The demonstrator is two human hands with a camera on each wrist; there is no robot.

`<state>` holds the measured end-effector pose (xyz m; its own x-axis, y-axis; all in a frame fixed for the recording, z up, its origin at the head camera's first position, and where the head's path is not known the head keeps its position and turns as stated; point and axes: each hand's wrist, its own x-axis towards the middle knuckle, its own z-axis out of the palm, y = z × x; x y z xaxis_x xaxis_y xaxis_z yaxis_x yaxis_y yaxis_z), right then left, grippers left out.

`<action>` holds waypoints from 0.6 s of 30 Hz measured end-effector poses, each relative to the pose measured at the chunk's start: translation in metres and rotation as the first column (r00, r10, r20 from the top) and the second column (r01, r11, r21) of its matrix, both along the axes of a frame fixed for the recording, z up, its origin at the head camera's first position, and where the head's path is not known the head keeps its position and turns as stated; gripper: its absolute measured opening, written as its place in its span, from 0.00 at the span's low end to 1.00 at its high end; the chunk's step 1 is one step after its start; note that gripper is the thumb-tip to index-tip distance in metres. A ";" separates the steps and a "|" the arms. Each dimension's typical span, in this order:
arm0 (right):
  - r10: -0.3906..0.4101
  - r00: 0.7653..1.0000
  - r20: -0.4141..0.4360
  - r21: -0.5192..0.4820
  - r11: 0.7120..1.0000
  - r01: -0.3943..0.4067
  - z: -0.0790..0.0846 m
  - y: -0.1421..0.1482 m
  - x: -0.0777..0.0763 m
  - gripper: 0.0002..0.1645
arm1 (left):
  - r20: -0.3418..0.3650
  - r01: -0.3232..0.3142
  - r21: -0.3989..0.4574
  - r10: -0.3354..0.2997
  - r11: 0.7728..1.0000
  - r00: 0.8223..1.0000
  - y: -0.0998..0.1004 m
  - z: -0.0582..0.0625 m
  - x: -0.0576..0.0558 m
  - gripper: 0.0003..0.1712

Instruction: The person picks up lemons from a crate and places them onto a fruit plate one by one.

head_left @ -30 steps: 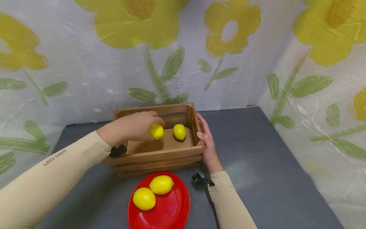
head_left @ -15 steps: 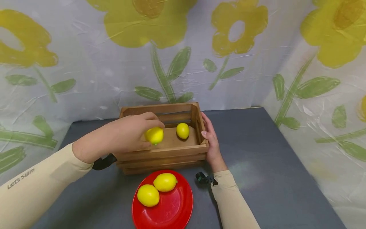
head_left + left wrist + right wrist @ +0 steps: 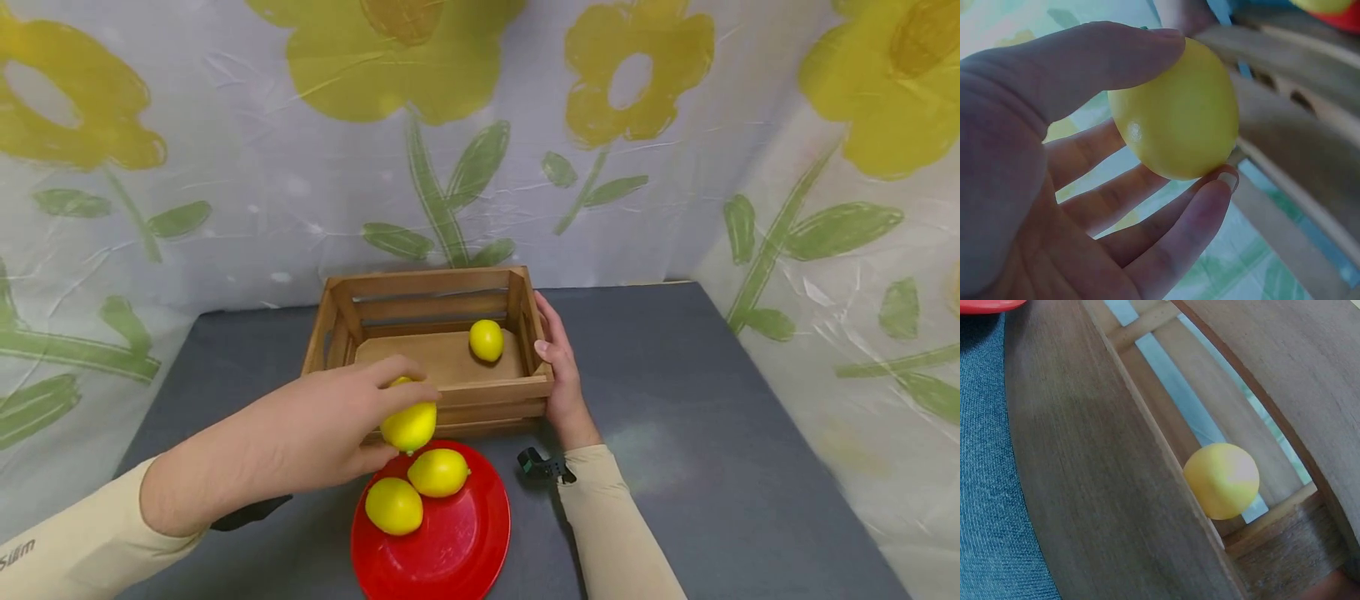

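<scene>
My left hand [image 3: 322, 425] pinches a yellow lemon [image 3: 409, 423] between thumb and fingers, in front of the wooden crate's near wall and above the far rim of a red plate [image 3: 465, 542]. The left wrist view shows that lemon [image 3: 1179, 112] under the thumb, with fingertips along its other side. Two lemons rest on the plate, one farther back [image 3: 438, 472] and one at left [image 3: 393, 506]. Inside the crate [image 3: 487, 390] another lemon [image 3: 486, 341] lies toward the right end. My right hand [image 3: 564, 375] grips the crate's right end, thumb on the inner side.
The crate and plate stand on a dark grey table [image 3: 675, 433]. Behind and to the right hangs a flower-printed curtain [image 3: 645, 225]. A black strap device [image 3: 543, 467] sits on the right wrist.
My left hand has lifted the lemon out of the crate and carried it toward me, to the plate's far side. The right hand keeps its grip on the crate.
</scene>
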<state>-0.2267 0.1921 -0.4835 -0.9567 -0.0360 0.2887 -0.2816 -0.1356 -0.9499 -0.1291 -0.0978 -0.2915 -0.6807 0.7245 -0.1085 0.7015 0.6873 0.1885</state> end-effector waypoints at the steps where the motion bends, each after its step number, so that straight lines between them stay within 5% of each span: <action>1: 0.001 1.000 0.001 0.001 1.000 -0.001 0.000 0.000 0.000 0.44 | 0.013 0.002 0.001 -0.002 1.000 1.000 0.001 -0.003 0.004 0.38; 18: 0.003 1.000 0.017 -0.014 1.000 -0.002 0.000 0.000 -0.001 0.45 | 0.165 0.117 -0.052 -0.107 0.992 0.981 0.011 -0.068 0.049 0.39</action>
<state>-0.2279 0.1918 -0.4831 -0.9615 -0.0344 0.2726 -0.2647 -0.1497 -0.9526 -0.0804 -0.0864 -0.3598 -0.5657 0.7836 -0.2569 0.7385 0.6200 0.2650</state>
